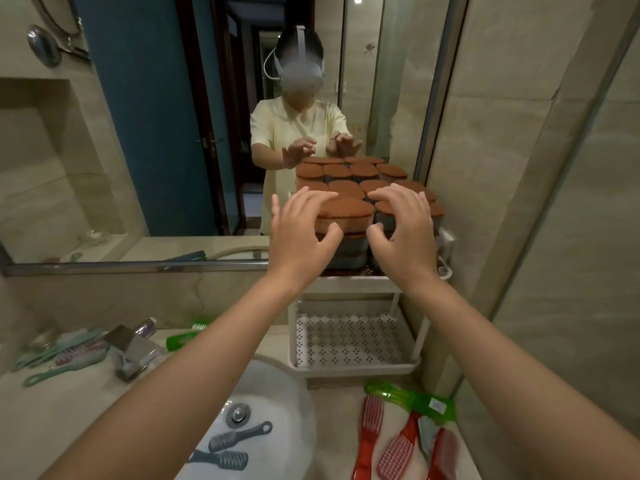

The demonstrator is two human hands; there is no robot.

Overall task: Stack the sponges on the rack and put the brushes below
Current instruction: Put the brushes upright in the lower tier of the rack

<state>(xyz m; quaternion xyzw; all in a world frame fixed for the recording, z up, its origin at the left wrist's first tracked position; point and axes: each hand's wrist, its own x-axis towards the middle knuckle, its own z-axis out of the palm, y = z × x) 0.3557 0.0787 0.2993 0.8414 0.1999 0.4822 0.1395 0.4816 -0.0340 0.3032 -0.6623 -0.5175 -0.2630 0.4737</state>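
1. Sponges [346, 211], brown on top and grey at the sides, stand in stacks on the top tier of the white rack [349, 284]. The rack sits in the corner between the mirror [156, 133] and the right wall [502, 202].
2. The left hand [301, 233] and right hand [405, 230] hover side by side at the front stacks. Their fingers are spread and loosely bent, gripping nothing. Whether the fingertips touch the sponges cannot be told.
3. The lower shelf [349, 337] shows its perforated floor, open to the front, with its rim just beside the sink [277, 386].
4. Red brushes [370, 431] lie on the bench [69, 410] at the rack's foot, right of the sink. A clear green brush [412, 398] lies across their top ends.
5. Two grey brushes [239, 434] lie in the sink near the drain, and teal brushes [65, 351] lie left of the chrome tap [135, 351].
6. The white sticker [437, 404] on the green brush is too small to read.
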